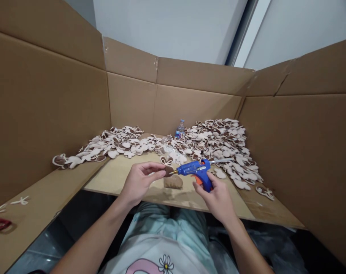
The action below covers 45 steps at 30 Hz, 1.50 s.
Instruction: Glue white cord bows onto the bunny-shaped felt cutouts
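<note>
My left hand point(137, 180) pinches a small brown felt piece point(169, 171) between thumb and fingers, a little above the board. A cream cord bow point(166, 161) shows just behind that piece; whether it is fixed to it I cannot tell. In my right hand point(217, 192) is a blue hot glue gun point(194, 168) with an orange trigger, gripped by its handle. Its nozzle points left and is at the felt piece. A clear glue stick point(222, 161) sticks out of the gun's back. Below the nozzle lies a brown block point(173, 182) on the board.
A pale wooden board point(118, 179) lies before me, walled by tall cardboard point(190, 89). Heaps of brown and white felt pieces point(218, 140) reach along the back, left and right. A plastic bottle point(180, 130) stands behind. A red-handled tool point(0, 224) and cord bits point(19, 200) lie far left.
</note>
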Each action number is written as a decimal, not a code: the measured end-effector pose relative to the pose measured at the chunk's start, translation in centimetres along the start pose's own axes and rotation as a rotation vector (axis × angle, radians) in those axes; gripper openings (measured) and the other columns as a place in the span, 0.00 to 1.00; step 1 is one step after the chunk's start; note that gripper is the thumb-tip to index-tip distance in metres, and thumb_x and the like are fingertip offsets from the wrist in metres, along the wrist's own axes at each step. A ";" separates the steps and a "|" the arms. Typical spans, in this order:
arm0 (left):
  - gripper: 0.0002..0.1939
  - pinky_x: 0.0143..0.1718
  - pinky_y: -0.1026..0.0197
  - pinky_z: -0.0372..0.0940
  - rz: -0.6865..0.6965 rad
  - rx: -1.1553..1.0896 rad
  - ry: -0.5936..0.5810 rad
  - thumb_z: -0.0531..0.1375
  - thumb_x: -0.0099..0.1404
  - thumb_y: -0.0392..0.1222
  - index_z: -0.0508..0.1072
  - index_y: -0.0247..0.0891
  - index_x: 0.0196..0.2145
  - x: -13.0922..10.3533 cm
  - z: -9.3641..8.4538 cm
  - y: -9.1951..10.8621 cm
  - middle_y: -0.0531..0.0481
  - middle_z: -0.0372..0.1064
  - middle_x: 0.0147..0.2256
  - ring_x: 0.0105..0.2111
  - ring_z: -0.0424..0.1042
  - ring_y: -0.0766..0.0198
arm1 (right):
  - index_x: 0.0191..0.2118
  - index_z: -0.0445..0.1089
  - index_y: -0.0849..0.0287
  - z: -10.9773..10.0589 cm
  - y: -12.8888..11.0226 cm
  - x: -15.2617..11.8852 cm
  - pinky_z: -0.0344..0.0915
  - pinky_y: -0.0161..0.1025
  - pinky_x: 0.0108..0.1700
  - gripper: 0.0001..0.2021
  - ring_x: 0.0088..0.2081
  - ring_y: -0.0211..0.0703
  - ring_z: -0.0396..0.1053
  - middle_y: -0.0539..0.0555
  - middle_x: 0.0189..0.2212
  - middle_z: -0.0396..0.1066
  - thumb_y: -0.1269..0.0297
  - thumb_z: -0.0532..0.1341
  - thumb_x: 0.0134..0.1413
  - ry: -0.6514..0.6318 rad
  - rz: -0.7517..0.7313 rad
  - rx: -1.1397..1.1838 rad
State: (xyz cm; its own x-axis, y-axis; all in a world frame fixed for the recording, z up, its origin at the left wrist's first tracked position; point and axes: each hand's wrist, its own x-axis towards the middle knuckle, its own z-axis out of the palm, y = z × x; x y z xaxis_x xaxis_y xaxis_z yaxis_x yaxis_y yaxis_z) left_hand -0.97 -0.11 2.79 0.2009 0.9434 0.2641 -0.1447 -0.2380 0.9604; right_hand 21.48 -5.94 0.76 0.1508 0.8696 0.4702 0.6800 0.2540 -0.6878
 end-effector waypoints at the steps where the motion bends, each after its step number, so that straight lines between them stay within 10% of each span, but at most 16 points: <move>1: 0.09 0.42 0.60 0.70 -0.007 -0.013 0.003 0.71 0.50 0.38 0.82 0.39 0.32 -0.1 0.0 0.0 0.47 0.81 0.35 0.37 0.78 0.59 | 0.30 0.66 0.57 0.0 -0.1 0.0 0.57 0.33 0.24 0.07 0.20 0.37 0.59 0.46 0.19 0.65 0.59 0.60 0.53 0.010 -0.005 -0.007; 45: 0.08 0.39 0.65 0.73 -0.025 -0.281 0.077 0.73 0.47 0.36 0.81 0.35 0.28 -0.5 0.7 -0.1 0.49 0.80 0.31 0.34 0.79 0.63 | 0.26 0.63 0.56 -0.2 0.2 -0.7 0.49 0.33 0.21 0.10 0.16 0.34 0.48 0.41 0.13 0.49 0.58 0.59 0.53 0.261 -0.097 -0.203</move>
State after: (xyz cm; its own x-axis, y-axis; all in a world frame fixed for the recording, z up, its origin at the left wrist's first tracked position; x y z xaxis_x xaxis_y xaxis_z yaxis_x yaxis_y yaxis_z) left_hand -0.37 -0.75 2.66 0.1352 0.9655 0.2226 -0.4056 -0.1510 0.9015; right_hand 21.60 -6.57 0.42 0.2389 0.7014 0.6715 0.8252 0.2179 -0.5212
